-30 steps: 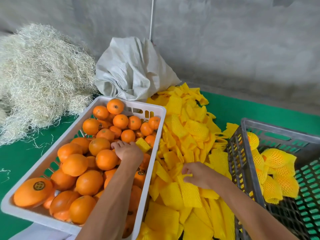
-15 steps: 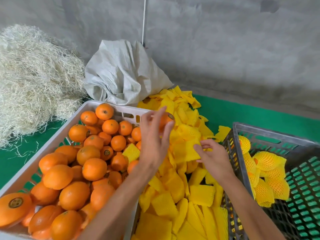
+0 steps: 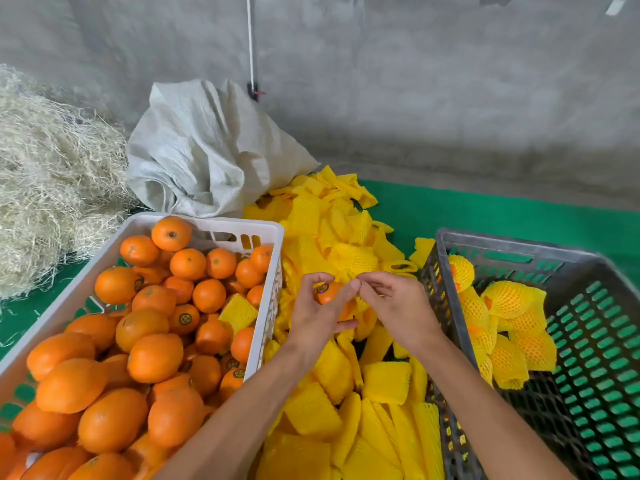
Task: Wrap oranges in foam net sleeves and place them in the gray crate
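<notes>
My left hand (image 3: 317, 315) grips a small orange (image 3: 327, 293) with a sticker, held above the pile of yellow foam net sleeves (image 3: 346, 393). My right hand (image 3: 394, 306) meets it from the right and pinches a yellow foam sleeve (image 3: 362, 301) against the orange. The white crate (image 3: 266, 233) on the left is full of loose oranges (image 3: 156, 355). On the right stands the gray crate (image 3: 446, 244), holding several wrapped oranges (image 3: 509, 303) along its left side.
A white woven sack (image 3: 207, 147) lies behind the sleeve pile. A heap of pale straw-like fibre (image 3: 45, 181) fills the far left. Everything sits on a green mat (image 3: 485, 216) in front of a gray concrete wall.
My left hand lifted an orange out of the white crate and brought it over the sleeve pile. My right hand picked up a sleeve and came to meet the orange.
</notes>
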`<state>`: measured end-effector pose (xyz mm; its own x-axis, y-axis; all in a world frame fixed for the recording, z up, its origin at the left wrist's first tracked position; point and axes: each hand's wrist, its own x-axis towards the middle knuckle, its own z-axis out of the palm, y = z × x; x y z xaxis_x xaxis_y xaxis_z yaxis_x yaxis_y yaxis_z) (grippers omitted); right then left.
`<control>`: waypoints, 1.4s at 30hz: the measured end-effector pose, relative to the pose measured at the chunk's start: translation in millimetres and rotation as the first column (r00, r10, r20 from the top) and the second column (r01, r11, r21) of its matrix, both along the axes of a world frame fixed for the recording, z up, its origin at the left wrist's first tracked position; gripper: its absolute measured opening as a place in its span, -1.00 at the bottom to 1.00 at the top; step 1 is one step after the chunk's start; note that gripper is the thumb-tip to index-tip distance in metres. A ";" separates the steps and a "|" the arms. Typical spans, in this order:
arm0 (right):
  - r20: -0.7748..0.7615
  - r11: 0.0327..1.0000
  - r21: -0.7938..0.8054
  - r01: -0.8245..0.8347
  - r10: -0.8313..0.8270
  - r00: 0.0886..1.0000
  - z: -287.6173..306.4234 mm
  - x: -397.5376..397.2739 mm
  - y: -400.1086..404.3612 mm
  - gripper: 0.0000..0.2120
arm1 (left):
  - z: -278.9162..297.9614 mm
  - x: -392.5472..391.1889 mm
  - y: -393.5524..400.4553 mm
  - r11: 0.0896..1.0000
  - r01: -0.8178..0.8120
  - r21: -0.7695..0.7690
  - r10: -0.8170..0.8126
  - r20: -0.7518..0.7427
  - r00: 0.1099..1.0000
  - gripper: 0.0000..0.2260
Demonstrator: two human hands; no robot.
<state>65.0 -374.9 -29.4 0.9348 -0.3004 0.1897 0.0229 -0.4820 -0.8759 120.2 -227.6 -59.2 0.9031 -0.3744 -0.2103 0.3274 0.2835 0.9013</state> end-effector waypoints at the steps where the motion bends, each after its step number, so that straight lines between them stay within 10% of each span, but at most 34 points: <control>1: 0.015 0.998 -0.069 -0.006 0.007 1.000 0.3 -1.1 1.4 -0.91 | 2.2 0.8 0.1 0.999 -0.021 0.039 0.023 -0.042 0.999 -0.57; 10: -0.014 0.910 -0.415 0.004 -0.011 1.000 4.0 0.0 13.2 -0.63 | 4.2 5.3 4.3 0.992 -0.053 0.118 0.051 0.018 0.999 -0.89; 18: 0.055 0.878 -0.471 0.089 -0.071 0.996 -1.4 3.2 18.1 -0.89 | 7.2 3.3 0.4 0.992 -0.049 0.113 0.051 -0.019 0.999 -0.85; 21: 0.064 0.950 -0.244 0.196 -0.186 0.980 -0.1 1.1 16.7 -0.80 | 3.0 4.4 0.2 0.970 -0.036 0.242 0.033 0.019 0.999 -0.83; 23: -0.016 0.933 0.223 0.281 -0.285 0.959 3.6 3.2 13.2 -0.77 | 1.3 4.3 0.1 0.948 -0.034 0.315 0.011 0.074 0.997 -0.82; 26: -0.231 0.409 0.861 0.301 -0.212 0.950 7.6 9.0 7.3 -0.67 | 3.7 5.3 -0.2 0.975 -0.054 0.217 0.056 -0.003 0.998 -0.86; 29: -0.277 0.197 0.937 0.289 -0.085 0.957 11.6 10.1 2.3 -0.64 | 8.2 9.9 2.8 0.995 -0.034 0.098 0.052 -0.186 0.981 -0.92; 35: -0.384 0.206 0.906 0.369 0.036 0.923 12.2 9.0 -6.2 -0.86 | 18.6 12.1 11.8 0.958 0.243 -0.153 -0.287 -0.508 0.812 -0.57; 39: -0.339 0.180 0.931 0.317 0.114 0.934 11.8 7.4 -11.1 -0.77 | 19.8 20.5 16.7 0.938 0.228 -0.262 -0.333 -0.497 0.801 -0.55; 42: -0.357 0.332 0.886 0.325 0.040 0.933 13.8 9.0 -6.7 -0.76 | 19.2 18.8 16.7 0.915 0.287 -0.284 -0.386 -0.406 0.828 -0.71</control>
<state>73.9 -381.6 -15.6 0.8041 -0.2409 -0.5435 -0.2703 0.6661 -0.6952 139.0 -210.9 -40.0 0.5395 -0.7160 -0.4430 0.7861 0.2400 0.5695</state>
